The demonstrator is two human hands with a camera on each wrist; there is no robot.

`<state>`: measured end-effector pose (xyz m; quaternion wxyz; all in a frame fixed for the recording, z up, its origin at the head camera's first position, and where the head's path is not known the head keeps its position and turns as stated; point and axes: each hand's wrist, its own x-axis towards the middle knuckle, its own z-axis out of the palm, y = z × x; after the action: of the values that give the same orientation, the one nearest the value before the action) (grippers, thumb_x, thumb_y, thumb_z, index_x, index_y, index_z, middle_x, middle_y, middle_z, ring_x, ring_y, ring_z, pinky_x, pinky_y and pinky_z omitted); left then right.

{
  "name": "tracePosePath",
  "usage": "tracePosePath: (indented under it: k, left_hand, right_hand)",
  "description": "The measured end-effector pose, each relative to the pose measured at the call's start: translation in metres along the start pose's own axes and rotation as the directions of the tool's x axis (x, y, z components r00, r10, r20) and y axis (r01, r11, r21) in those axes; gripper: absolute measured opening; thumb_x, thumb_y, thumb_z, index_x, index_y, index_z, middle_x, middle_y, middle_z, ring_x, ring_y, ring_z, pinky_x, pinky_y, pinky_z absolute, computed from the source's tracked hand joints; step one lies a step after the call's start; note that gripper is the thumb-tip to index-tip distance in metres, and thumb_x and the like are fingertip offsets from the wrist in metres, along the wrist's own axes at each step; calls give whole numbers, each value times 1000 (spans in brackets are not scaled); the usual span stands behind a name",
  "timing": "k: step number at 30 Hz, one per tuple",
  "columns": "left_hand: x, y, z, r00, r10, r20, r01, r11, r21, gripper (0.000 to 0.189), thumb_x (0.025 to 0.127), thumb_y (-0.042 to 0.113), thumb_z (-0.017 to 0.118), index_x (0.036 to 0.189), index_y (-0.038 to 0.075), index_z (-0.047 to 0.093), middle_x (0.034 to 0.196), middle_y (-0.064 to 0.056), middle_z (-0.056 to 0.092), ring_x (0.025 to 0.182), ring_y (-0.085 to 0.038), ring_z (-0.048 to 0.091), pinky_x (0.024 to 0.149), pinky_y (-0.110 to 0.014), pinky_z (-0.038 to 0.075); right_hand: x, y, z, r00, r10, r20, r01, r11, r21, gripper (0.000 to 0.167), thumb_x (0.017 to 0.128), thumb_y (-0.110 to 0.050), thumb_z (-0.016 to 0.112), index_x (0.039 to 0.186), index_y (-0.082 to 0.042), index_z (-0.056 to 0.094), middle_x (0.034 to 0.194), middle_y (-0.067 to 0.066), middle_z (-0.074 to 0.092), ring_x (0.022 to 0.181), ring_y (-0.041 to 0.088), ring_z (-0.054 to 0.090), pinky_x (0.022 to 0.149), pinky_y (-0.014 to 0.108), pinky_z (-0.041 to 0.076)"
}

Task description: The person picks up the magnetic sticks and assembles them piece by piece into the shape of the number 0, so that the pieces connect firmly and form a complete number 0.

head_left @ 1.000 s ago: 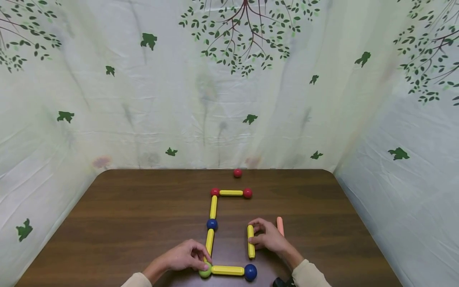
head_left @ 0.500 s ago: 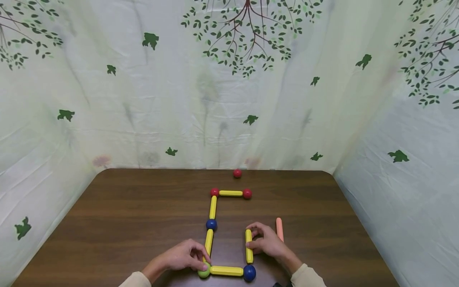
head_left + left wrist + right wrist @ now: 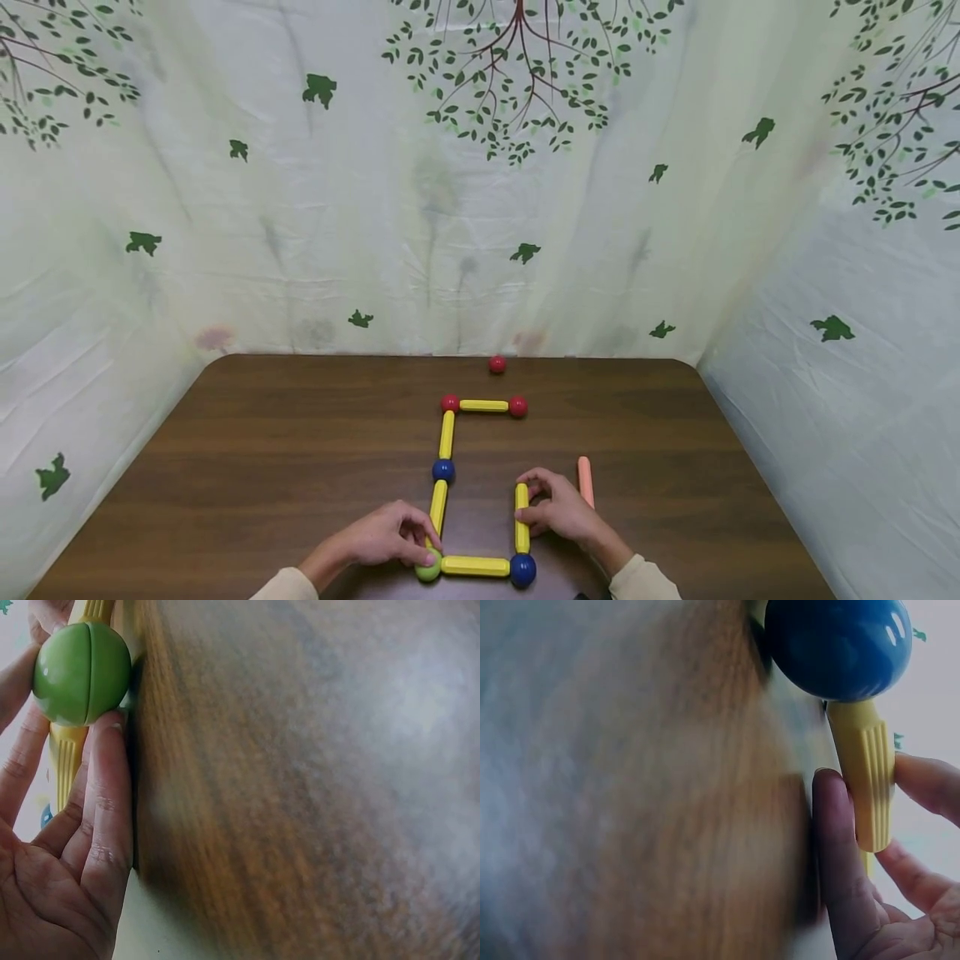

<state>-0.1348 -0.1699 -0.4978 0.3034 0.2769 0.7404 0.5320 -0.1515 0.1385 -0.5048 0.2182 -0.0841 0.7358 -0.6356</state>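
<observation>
My left hand [image 3: 386,533] pinches a green ball [image 3: 81,673] at the near left corner of a figure of balls and rods on the table. A yellow rod [image 3: 476,567] runs from that ball to a blue ball [image 3: 838,646] at the near right. Between thumb and fingers, my right hand [image 3: 561,507] holds another grooved yellow rod [image 3: 866,780]. Its near end meets the blue ball, and it points away from me. Up the left side go a yellow rod [image 3: 438,508], a second blue ball [image 3: 444,471] and a further yellow rod [image 3: 446,435].
At the far end, a yellow rod [image 3: 483,406] joins a red ball [image 3: 450,403] to a second red ball [image 3: 517,407]. One loose red ball [image 3: 497,364] lies by the back edge. A salmon rod [image 3: 585,482] lies just beyond my right hand on the brown table [image 3: 300,442].
My right hand has brought its yellow rod toward me and slightly left, closing the gap to the near blue ball. The left hand stays on the green ball.
</observation>
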Motion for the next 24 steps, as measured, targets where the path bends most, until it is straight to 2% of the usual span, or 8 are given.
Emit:
tracePosePath:
  k: [18, 24]
  left_hand:
    - [1, -2, -1, 1000, -14, 6, 14, 1000, -13, 15, 86, 14, 73, 94, 2, 72, 74, 1, 63, 62, -2, 53, 55, -16, 42]
    - [0, -1, -1, 1000, -9, 7, 9, 1000, -15, 15, 86, 14, 73, 94, 1, 72, 74, 2, 63, 62, -1, 52, 55, -15, 42]
  right_hand:
    - [5, -2, -5, 1000, -25, 9, 26, 985, -169, 45, 77, 0, 76, 117, 9, 57, 99, 13, 51, 63, 17, 62, 59, 34, 56]
    - [10, -14, -14, 995, -101, -11, 93, 946, -311, 45, 79, -6, 77, 118, 7, 58, 101, 14, 55, 50, 15, 54, 49, 35, 52]
